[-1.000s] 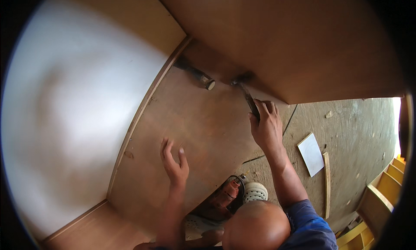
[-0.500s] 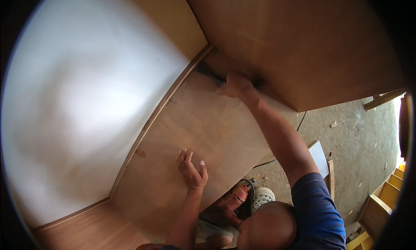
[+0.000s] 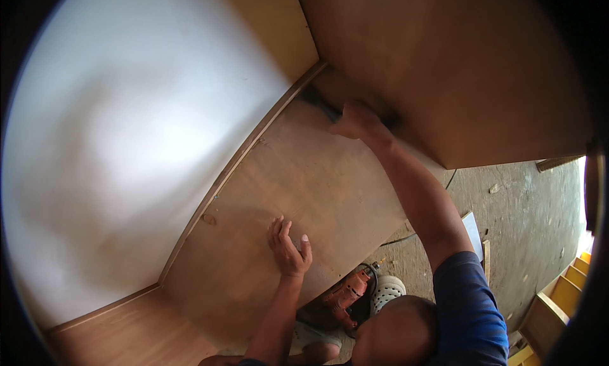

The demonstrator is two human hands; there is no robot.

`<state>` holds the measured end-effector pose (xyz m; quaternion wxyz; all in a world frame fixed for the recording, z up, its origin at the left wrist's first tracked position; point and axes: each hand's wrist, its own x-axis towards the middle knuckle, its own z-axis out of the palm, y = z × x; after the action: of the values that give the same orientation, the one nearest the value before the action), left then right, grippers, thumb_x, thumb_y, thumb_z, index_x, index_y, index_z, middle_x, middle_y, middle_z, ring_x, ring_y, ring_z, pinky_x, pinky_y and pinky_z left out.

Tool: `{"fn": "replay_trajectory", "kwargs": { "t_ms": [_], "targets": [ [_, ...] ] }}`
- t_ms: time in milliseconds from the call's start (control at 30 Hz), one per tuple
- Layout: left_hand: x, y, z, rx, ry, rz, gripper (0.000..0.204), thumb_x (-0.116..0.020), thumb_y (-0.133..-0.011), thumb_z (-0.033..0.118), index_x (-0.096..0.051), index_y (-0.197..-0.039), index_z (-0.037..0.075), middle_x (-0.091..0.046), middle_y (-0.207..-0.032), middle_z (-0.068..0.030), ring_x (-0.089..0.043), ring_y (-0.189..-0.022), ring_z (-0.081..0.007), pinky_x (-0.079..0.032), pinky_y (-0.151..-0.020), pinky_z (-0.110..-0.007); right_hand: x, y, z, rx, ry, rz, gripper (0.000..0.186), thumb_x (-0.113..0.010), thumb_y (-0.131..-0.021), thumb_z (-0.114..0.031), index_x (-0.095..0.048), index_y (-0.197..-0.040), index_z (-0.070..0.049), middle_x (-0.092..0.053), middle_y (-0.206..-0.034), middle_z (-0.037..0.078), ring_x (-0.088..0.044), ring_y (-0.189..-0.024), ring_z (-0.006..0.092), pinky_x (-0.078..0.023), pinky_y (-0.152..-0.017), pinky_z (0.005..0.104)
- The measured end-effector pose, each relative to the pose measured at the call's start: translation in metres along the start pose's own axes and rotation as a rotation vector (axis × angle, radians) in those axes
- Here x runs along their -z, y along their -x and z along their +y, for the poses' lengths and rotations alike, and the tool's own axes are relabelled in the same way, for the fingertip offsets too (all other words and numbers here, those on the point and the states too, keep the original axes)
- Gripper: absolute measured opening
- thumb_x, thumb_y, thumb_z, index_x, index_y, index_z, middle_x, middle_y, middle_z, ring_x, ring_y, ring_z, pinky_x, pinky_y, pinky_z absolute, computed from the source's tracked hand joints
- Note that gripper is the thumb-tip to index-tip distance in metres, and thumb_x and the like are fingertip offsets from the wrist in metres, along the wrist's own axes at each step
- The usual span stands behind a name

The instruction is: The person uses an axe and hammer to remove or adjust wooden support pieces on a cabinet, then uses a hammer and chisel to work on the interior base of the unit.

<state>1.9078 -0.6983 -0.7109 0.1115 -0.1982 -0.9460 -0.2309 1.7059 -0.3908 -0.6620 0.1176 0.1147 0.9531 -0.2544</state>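
Note:
My right hand (image 3: 361,120) reaches into the inside corner of a wooden cabinet-like box, fingers closed around a dark hand tool (image 3: 322,106). The tool's dark end points toward the corner; most of it is hidden by the hand and shadow, so its kind cannot be told. Lower down, my left hand (image 3: 290,246) rests with fingers spread on the brown plywood panel (image 3: 304,169), holding nothing. Along that panel's left edge runs a thin wooden strip (image 3: 238,158), bordering a glossy white panel (image 3: 127,175).
A brown upright board (image 3: 469,67) walls the right side. By my light perforated clog (image 3: 386,292) lies a red power drill (image 3: 347,294), bit fitted. A dark cable (image 3: 401,240), a white offcut (image 3: 472,236) and yellow-lined wooden compartments (image 3: 566,294) are on the concrete floor (image 3: 520,239).
The whole view has shifted slightly, so most things sit a little further right. My right hand stays closed on the tool near the corner; my left stays on the panel.

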Motion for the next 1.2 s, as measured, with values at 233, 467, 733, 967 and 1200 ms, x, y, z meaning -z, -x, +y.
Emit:
{"fn": "replay_trajectory", "kwargs": {
  "t_ms": [233, 467, 733, 967, 1200],
  "targets": [
    [-0.002, 0.001, 0.0, 0.015, 0.028, -0.003, 0.046, -0.051, -0.098, 0.032, -0.049, -0.128, -0.003, -0.052, -0.135, -0.0262, -0.048, -0.126, -0.0458, -0.034, -0.11, -0.058, -0.004, 0.0, -0.004, -0.108, -0.027, 0.026, 0.053, -0.077, -0.071, -0.04, -0.072, -0.103, 0.002, -0.07, -0.109, 0.024, -0.067, -0.107, 0.0376, -0.053, -0.093, 0.0424],
    [-0.003, 0.0, 0.0, 0.008, 0.03, -0.007, 0.044, -0.051, -0.098, 0.031, -0.05, -0.126, -0.003, -0.052, -0.135, -0.0257, -0.048, -0.126, -0.0457, -0.036, -0.11, -0.058, -0.001, -0.005, -0.003, -0.147, -0.05, -0.101, 0.052, -0.073, -0.073, -0.037, -0.07, -0.109, 0.0, -0.069, -0.114, 0.024, -0.065, -0.112, 0.0376, -0.051, -0.099, 0.0424],
    [-0.005, -0.001, 0.0, 0.01, 0.02, -0.01, 0.045, -0.05, -0.098, 0.03, -0.049, -0.128, -0.003, -0.052, -0.135, -0.0253, -0.048, -0.127, -0.0456, -0.035, -0.11, -0.056, -0.002, 0.001, -0.004, -0.105, -0.101, 0.052, 0.047, -0.073, -0.072, -0.033, -0.07, -0.103, 0.002, -0.07, -0.106, 0.026, -0.068, -0.103, 0.0373, -0.055, -0.089, 0.0444],
    [-0.003, -0.002, 0.002, 0.001, 0.008, -0.015, 0.044, -0.051, -0.098, 0.029, -0.049, -0.128, -0.003, -0.052, -0.135, -0.0251, -0.047, -0.129, -0.0456, -0.033, -0.111, -0.057, -0.006, 0.005, 0.004, -0.032, -0.097, 0.077, 0.055, -0.071, -0.074, -0.035, -0.065, -0.115, 0.002, -0.07, -0.106, 0.025, -0.067, -0.104, 0.0389, -0.055, -0.089, 0.0441],
    [-0.005, -0.002, 0.002, 0.043, 0.029, -0.029, 0.043, -0.05, -0.098, 0.028, -0.048, -0.127, -0.003, -0.052, -0.135, -0.0253, -0.047, -0.129, -0.0455, -0.034, -0.111, -0.057, -0.04, 0.033, -0.031, -0.117, -0.035, 0.031, 0.046, -0.065, -0.081, -0.032, -0.067, -0.116, -0.001, -0.07, -0.107, 0.027, -0.068, -0.105, 0.0401, -0.054, -0.094, 0.0462]
  ]
}}
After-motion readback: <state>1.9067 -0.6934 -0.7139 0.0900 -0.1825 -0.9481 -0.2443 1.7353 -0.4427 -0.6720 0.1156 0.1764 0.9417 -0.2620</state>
